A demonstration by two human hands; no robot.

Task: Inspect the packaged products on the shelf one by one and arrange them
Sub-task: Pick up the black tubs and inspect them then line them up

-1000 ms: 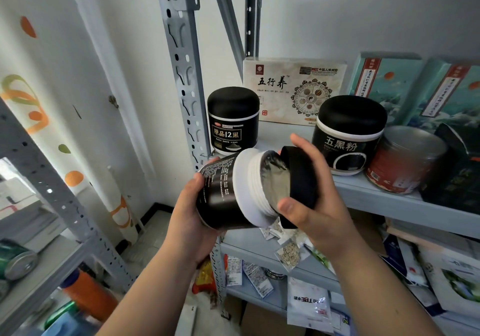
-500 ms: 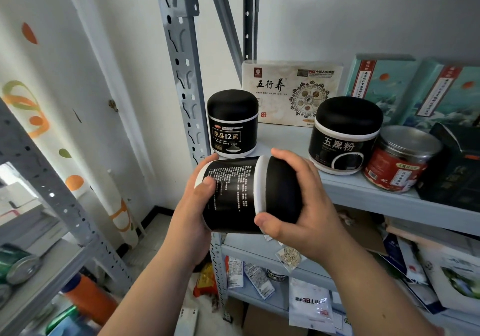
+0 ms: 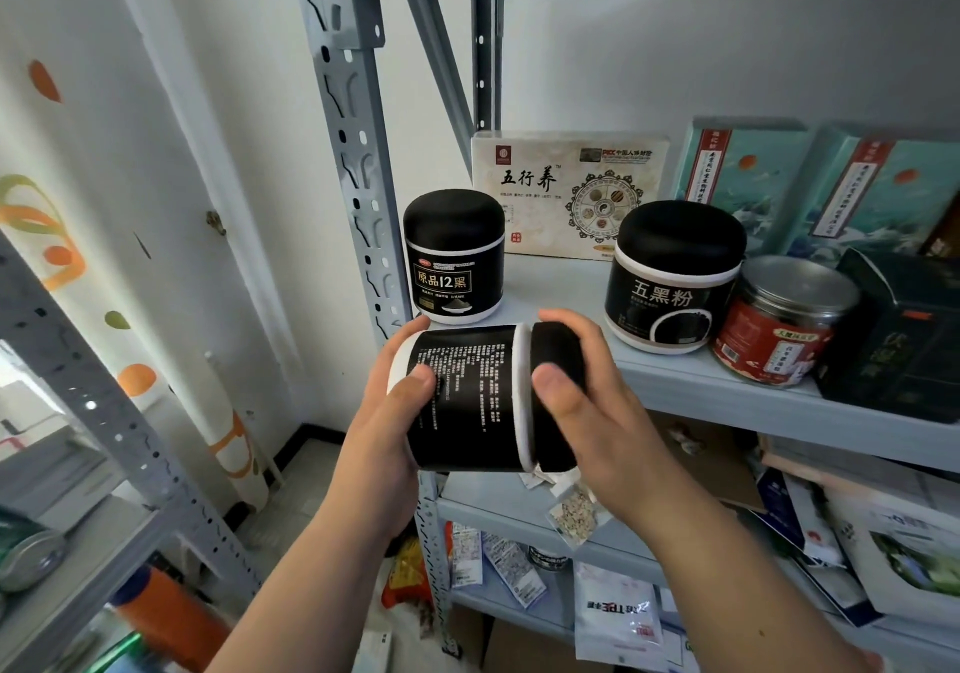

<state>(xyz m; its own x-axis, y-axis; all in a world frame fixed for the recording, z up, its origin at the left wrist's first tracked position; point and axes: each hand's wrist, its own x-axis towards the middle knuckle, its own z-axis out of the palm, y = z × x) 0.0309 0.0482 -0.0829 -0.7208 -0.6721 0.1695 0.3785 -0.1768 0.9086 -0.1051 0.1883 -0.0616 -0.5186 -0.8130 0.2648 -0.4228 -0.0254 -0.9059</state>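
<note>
- Before the grey metal shelf [image 3: 691, 386], at its left front corner, a black jar [image 3: 467, 397] lies on its side in the air, held between two bare hands; its printed label of small white text faces the camera; its base points to the left and its black lid [image 3: 558, 360] points to the right
- At the base end of the jar, the left hand [image 3: 387, 433] is wrapped around the body; the thumb presses on the label and the fingertips show over the top edge; this hand grips the jar firmly
- At the lid end of the jar, the right hand [image 3: 597, 412] is closed around the lid; the thumb lies on the front of the lid and the fingers curl over its top; the lid sits on the jar, against its white collar
- Behind the jar, on the shelf, a second black jar [image 3: 454, 256] stands upright, close to the grey upright post [image 3: 358, 178]; to the right of the held jar stands a wider black jar [image 3: 675, 277], also upright
- Just beside the wider jar, on the side away from the held jar, a red can [image 3: 779, 324] with a silver top leans a little; it seems to touch the wider jar, but I cannot tell surely
- Behind the held jar, at the back of the shelf, a cream box [image 3: 569, 194] stands against the wall; teal boxes [image 3: 810, 183] stand farther to the right
- Below the held jar, on a lower level, small sachets [image 3: 571, 511] lie in disorder
</note>
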